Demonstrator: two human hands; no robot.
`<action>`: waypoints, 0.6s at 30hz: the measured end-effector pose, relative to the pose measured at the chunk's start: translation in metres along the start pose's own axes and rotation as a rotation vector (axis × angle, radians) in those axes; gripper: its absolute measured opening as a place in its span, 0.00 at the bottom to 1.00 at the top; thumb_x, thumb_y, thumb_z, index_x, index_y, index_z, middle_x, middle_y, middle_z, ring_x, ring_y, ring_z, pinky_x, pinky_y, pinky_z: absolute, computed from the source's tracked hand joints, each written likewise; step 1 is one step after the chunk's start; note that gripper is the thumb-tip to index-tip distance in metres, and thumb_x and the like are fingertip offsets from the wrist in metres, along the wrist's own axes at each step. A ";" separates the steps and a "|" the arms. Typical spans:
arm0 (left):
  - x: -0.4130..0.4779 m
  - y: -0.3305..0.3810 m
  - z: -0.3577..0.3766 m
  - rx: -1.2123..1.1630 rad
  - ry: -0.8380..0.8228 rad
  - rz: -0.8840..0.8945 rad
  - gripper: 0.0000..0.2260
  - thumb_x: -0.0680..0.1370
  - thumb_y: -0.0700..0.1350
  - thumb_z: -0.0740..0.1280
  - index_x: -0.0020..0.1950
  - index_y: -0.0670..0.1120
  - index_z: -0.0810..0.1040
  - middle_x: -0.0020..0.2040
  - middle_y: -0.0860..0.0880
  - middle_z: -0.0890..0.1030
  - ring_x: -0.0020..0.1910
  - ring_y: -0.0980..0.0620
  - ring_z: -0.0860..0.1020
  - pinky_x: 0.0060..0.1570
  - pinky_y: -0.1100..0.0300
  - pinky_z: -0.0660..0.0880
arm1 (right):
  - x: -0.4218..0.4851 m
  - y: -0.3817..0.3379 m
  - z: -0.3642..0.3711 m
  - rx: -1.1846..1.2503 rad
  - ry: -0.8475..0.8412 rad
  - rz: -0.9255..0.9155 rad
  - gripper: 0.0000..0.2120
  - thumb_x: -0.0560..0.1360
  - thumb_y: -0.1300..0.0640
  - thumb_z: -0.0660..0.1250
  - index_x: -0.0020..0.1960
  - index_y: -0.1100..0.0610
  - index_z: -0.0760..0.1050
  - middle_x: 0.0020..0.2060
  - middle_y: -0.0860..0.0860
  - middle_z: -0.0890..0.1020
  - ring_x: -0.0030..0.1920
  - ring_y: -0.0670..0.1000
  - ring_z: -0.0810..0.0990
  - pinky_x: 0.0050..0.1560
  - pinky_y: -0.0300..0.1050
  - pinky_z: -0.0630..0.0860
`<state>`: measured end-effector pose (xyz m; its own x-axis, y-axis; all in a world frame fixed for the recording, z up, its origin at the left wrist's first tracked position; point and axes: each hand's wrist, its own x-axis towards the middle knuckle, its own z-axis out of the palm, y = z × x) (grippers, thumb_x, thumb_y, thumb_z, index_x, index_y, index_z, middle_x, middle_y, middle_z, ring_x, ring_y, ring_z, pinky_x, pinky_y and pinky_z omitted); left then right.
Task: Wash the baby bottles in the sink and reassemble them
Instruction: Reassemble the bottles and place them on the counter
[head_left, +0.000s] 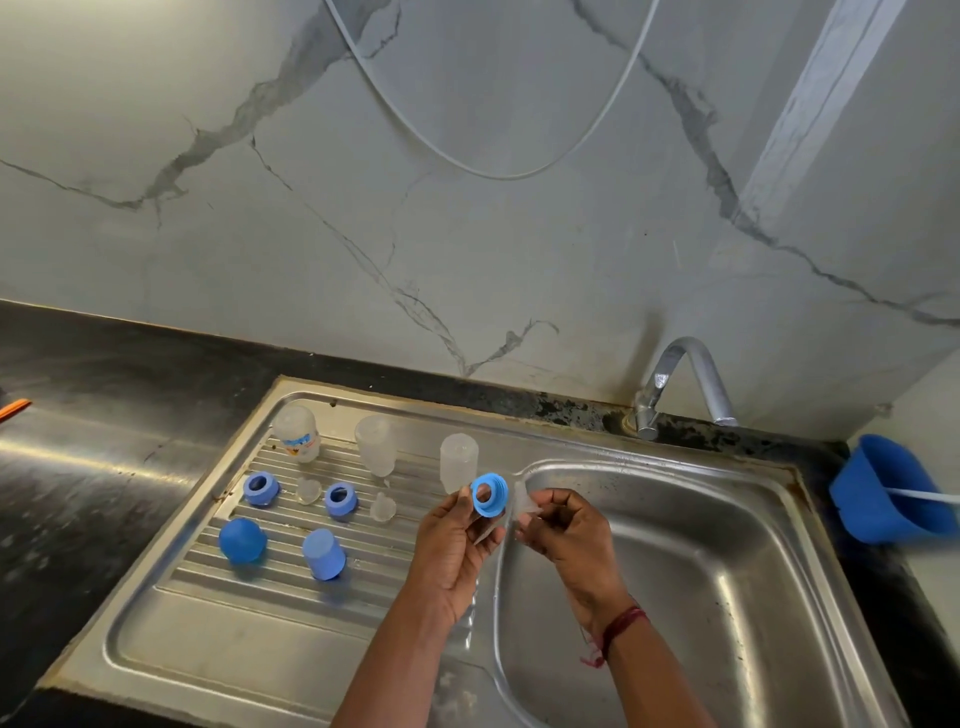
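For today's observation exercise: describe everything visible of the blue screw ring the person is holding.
The blue screw ring is a round collar of opaque, matt-looking plastic with a wide central hole and a flared skirt. The left hand pinches its lower edge, holding it up, tilted, hole toward the camera, above the sink where drainer meets basin. The right hand, holding a clear teat, sits just beside it; whether they touch is unclear.
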<state>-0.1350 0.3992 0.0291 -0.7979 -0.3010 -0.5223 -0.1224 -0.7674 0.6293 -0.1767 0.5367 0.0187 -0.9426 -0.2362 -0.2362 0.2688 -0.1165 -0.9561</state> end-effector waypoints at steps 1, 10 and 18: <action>0.000 -0.002 0.001 0.024 0.002 0.004 0.08 0.81 0.42 0.65 0.55 0.41 0.81 0.48 0.41 0.85 0.41 0.50 0.83 0.41 0.56 0.77 | 0.000 -0.001 -0.002 0.008 -0.011 0.001 0.10 0.73 0.69 0.72 0.53 0.62 0.78 0.43 0.59 0.84 0.45 0.59 0.83 0.52 0.53 0.82; -0.010 -0.003 -0.002 0.057 -0.004 -0.003 0.09 0.80 0.43 0.67 0.56 0.41 0.82 0.50 0.40 0.85 0.43 0.51 0.82 0.39 0.58 0.77 | -0.004 -0.005 0.002 0.086 -0.018 0.029 0.05 0.76 0.65 0.69 0.51 0.63 0.81 0.40 0.59 0.85 0.39 0.55 0.81 0.46 0.48 0.82; -0.009 -0.008 -0.007 0.165 -0.051 -0.010 0.10 0.82 0.45 0.64 0.57 0.42 0.82 0.51 0.41 0.85 0.44 0.50 0.82 0.41 0.58 0.77 | -0.004 -0.003 0.012 -0.034 0.033 0.006 0.05 0.76 0.64 0.71 0.51 0.61 0.83 0.42 0.56 0.86 0.39 0.55 0.84 0.43 0.44 0.83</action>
<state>-0.1230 0.4039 0.0250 -0.8243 -0.2616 -0.5021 -0.2224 -0.6658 0.7122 -0.1711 0.5267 0.0242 -0.9472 -0.2049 -0.2468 0.2679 -0.0825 -0.9599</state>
